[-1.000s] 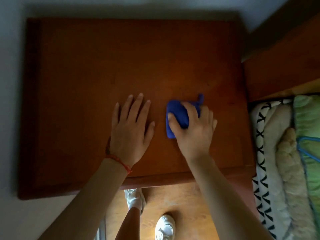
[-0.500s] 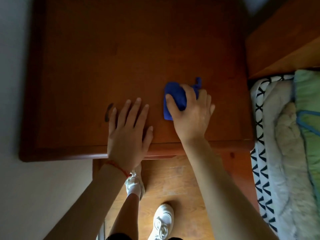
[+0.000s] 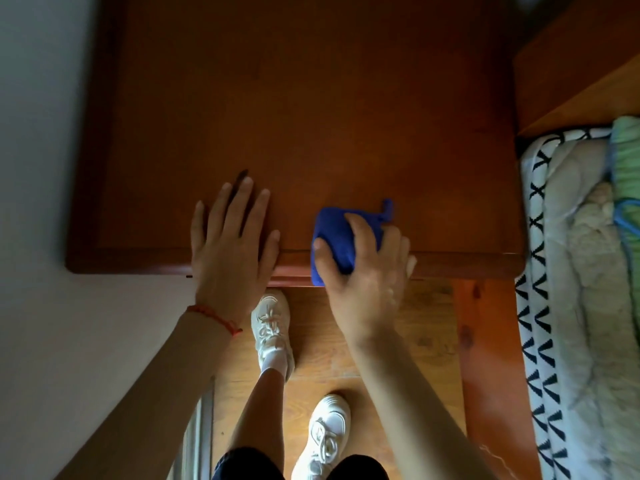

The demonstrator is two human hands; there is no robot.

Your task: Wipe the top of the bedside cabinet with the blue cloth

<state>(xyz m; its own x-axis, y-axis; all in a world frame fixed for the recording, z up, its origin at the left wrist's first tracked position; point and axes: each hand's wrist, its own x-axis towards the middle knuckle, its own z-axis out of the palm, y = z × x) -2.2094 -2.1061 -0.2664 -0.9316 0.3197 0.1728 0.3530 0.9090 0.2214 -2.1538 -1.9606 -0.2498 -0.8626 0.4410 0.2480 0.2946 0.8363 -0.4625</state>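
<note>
Right hand (image 3: 363,271) is gripping folded blue cloth (image 3: 337,242) at reddish wooden cabinet top's (image 3: 311,116) front edge; left hand (image 3: 232,244) is lying flat, fingers spread; even pressure advisable, untouched far half looks due.

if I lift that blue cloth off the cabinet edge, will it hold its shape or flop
Probably flop: the bunched blue fabric cloth bulges under the right hand and drapes over the wooden bedside cabinet's front edge. It looks light, with a loose tab sticking out. Unlikely to roll.

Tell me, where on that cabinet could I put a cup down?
The reddish-brown wooden cabinet top is bare behind both hands, to its far and side edges. Only the near edge is busy: left hand flat, right hand gripping the folded blue cloth.
</note>
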